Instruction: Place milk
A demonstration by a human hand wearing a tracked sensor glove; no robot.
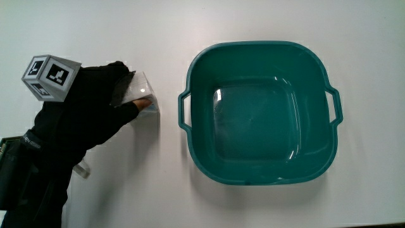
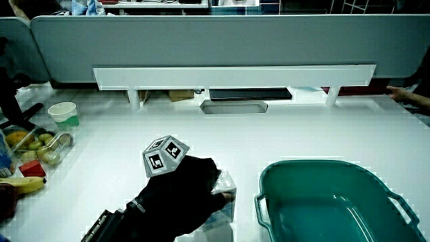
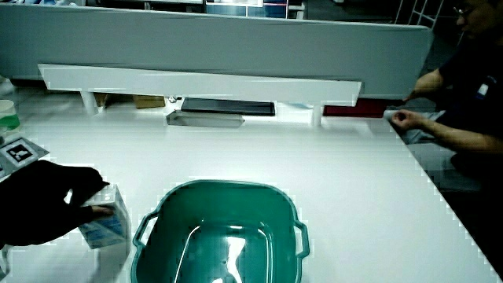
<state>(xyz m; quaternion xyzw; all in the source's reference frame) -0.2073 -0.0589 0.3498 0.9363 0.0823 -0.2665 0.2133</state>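
A small pale milk carton [image 1: 143, 95] stands on the white table beside the teal basin [image 1: 201, 76]. The gloved hand [image 1: 101, 104] lies over the carton with its fingers curled around it, the patterned cube [image 1: 50, 76] on its back. The basin holds nothing. In both side views the carton [image 2: 225, 191] [image 3: 106, 222] shows white and blue under the hand [image 2: 181, 195] [image 3: 47, 204], close to the basin's handle [image 3: 143, 229]. Much of the carton is hidden by the fingers.
Nearer the partition than the hand, a white cup [image 2: 63, 113] stands on the table. Bananas and other fruit [image 2: 27, 158] lie at the table's edge. A grey tray [image 2: 233, 106] rests under the low white shelf [image 2: 235, 75].
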